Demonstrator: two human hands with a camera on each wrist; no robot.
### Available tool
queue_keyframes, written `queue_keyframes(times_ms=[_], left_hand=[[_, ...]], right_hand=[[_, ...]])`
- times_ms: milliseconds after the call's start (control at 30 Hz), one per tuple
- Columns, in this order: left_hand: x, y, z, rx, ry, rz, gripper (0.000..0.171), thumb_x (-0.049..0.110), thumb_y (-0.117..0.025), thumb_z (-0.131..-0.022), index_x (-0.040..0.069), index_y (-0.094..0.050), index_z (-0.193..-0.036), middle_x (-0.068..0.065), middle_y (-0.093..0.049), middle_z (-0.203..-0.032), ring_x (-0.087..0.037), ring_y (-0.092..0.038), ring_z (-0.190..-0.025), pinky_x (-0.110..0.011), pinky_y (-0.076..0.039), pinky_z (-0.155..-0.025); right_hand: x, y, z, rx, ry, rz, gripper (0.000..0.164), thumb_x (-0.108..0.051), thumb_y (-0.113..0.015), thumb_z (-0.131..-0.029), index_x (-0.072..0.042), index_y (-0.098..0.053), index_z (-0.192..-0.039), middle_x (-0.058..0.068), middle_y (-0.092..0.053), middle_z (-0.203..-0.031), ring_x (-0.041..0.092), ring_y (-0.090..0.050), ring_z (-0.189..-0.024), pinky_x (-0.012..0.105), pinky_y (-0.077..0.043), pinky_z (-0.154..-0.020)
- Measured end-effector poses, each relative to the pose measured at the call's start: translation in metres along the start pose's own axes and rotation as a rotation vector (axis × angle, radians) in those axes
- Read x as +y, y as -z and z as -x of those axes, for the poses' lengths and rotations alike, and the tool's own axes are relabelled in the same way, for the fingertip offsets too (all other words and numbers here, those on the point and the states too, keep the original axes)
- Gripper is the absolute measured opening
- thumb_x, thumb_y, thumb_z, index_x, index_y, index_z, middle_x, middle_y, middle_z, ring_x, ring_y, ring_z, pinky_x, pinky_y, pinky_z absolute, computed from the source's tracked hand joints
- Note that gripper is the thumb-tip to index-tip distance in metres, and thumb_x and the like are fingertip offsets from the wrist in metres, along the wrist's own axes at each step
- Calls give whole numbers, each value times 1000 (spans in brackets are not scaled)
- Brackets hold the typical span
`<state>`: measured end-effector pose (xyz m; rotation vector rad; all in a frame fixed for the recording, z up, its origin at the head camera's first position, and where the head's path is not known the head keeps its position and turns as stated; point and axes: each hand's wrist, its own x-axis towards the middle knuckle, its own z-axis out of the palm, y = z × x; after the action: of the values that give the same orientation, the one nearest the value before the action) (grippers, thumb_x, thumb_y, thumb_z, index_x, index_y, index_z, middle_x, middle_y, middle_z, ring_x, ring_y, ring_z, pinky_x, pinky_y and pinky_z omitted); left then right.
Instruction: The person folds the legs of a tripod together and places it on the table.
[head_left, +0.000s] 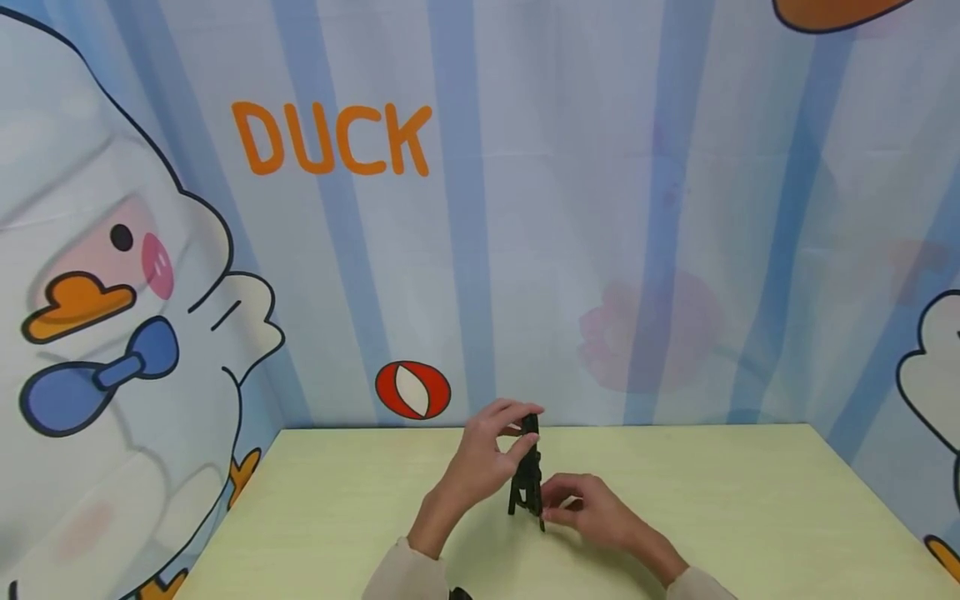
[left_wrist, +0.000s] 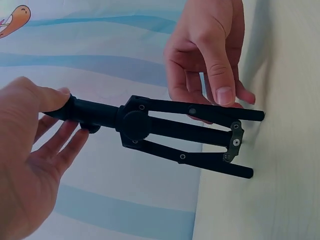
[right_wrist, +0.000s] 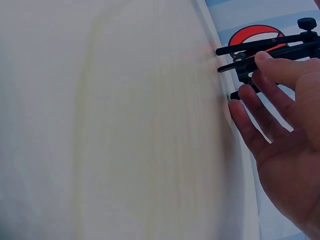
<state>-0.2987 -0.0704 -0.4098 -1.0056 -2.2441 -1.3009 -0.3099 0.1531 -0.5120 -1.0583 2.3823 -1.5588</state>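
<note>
A small black tripod stands upright on the table with its legs partly spread. My left hand holds it near the top, thumb on one side and fingers on the other, as the left wrist view also shows at the tripod's neck. Low down on the right side, my right hand pinches one leg between thumb and index finger, its other fingers loosely spread. A round knob and the brace joining the legs face the left wrist camera.
The pale yellow table runs back to a blue-striped curtain with duck drawings. Pale sleeves cover both forearms. A small dark object shows beside the left sleeve at the bottom edge.
</note>
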Motion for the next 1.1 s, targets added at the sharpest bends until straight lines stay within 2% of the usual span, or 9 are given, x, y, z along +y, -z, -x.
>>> queue_keyframes(times_ms=[167, 333, 567, 700, 800, 900, 1033, 1100], left_hand=[[2, 3, -2, 6, 7, -19, 35, 4, -76, -95, 11, -71, -128, -5, -66, -117, -18, -69, -99, -24, -60, -83], [5, 5, -2, -26, 13, -25, 35, 0, -74, -95, 10, -71, -128, -6, -67, -118, -20, -70, -102, -22, -59, -84], [4, 8, -2, -77, 54, 56, 36, -8, -68, -96, 10, -69, -127, -4, -66, -122, -21, -69, -107, -24, -58, -88], [3, 10, -3, -110, 88, 129, 38, -12, -65, -96, 12, -68, -125, -4, -66, -122, -21, -68, -110, -27, -57, -92], [2, 11, -4, -137, 99, 174, 38, -15, -61, -97, 12, -67, -123, -8, -66, -122, -21, -68, -110, -29, -56, -96], [2, 13, -4, -161, 104, 204, 37, -17, -55, -98, 13, -65, -117, -6, -67, -128, -20, -68, -114, -32, -55, -100], [0, 13, -4, -150, 88, 202, 25, -12, -56, -98, 12, -60, -107, 1, -65, -138, -17, -62, -126, -37, -52, -104], [-1, 12, -3, -122, 72, 158, 20, -3, -64, -99, 13, -61, -111, 4, -65, -137, -16, -61, -126, -37, -54, -103]], right_hand=[[3, 1, 0, 39, -71, -45, 22, -13, -65, -104, -10, -63, -126, 11, -64, -117, 29, -68, -104, 33, -60, -83], [6, -1, -3, 70, -72, -42, 26, -10, -65, -103, -10, -62, -129, 13, -64, -125, 32, -68, -108, 33, -59, -87], [1, -4, -8, 23, -74, -7, 18, -13, -70, -100, -12, -69, -119, 4, -70, -115, 25, -69, -101, 30, -57, -88], [2, -7, -9, 21, -57, 6, 17, -13, -73, -98, -12, -70, -115, 1, -71, -108, 22, -70, -97, 30, -58, -85], [4, -8, -9, 26, -47, 8, 15, -13, -74, -97, -13, -71, -112, 0, -72, -105, 18, -70, -93, 29, -58, -82], [5, -8, -9, 21, -40, 10, 12, -13, -74, -97, -12, -72, -109, 1, -72, -101, 16, -69, -90, 29, -58, -80], [4, -7, -7, -1, -46, 0, 13, -16, -74, -98, -11, -72, -110, 2, -73, -100, 17, -70, -90, 29, -58, -81], [2, -6, -7, -16, -59, -15, 14, -20, -70, -101, -11, -71, -113, 2, -72, -101, 19, -70, -91, 30, -57, -81]])
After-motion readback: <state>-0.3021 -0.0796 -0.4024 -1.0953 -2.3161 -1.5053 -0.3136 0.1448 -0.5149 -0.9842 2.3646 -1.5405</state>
